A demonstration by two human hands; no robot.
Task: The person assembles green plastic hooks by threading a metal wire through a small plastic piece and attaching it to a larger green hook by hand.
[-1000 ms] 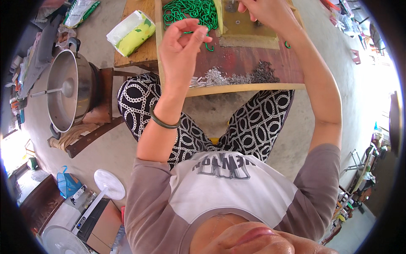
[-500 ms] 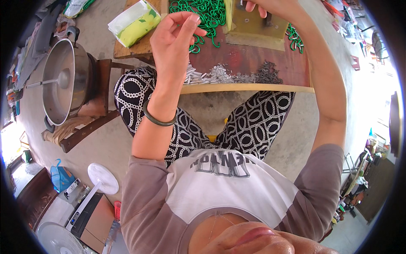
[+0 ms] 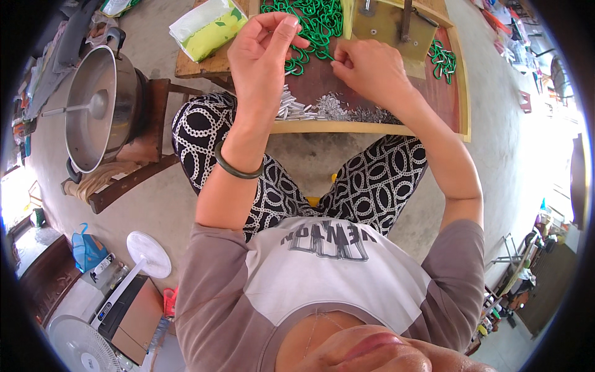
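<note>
My left hand (image 3: 260, 59) is raised over the near left part of the wooden tray (image 3: 434, 132), thumb and fingers drawn together. What it pinches, if anything, is too small to make out. To its right, my right hand (image 3: 375, 71) is closed, its curled fingertips beside the edge of a heap of green wire hooks (image 3: 319, 25); whatever they hold is hidden. Below the hands, along the tray's near edge, lie silver metal tubes (image 3: 294, 108), small shiny pieces (image 3: 331, 106) and dark small pieces (image 3: 378, 116), partly covered by my right forearm.
A yellowish plate (image 3: 390, 31) with an upright metal lever (image 3: 406, 22) stands in the tray. Right of it lie green hooks with silver parts (image 3: 442, 62). A tissue pack (image 3: 207, 31) sits at the left. A large pan (image 3: 93, 111) rests on a wooden stool (image 3: 145, 149).
My right hand has come back from the lever toward me and left, to the edge of the green hooks. My left hand stays pinched, nearly in place. The view has shifted slightly.
</note>
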